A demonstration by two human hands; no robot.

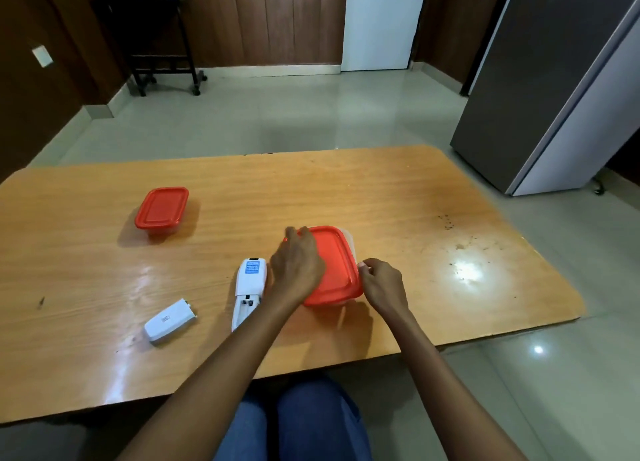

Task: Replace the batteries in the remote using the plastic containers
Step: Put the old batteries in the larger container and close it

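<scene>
A white remote [250, 287] lies face down on the wooden table [433, 211], its battery bay uncovered at the near end. Its white battery cover [169, 320] rests apart to the left. Just right of the remote stands a clear plastic container with a red lid [337, 263]. My left hand [296, 265] lies flat on the lid's left side. My right hand [382, 284] pinches the lid's right edge near the front corner. A second, smaller red-lidded container [162, 208] sits shut at the far left. No batteries show.
A grey refrigerator [554, 79] stands beyond the table's right end. A dark wheeled side table [156, 38] is against the wood-panelled back wall. My legs in blue jeans [304, 422] are at the table's near edge.
</scene>
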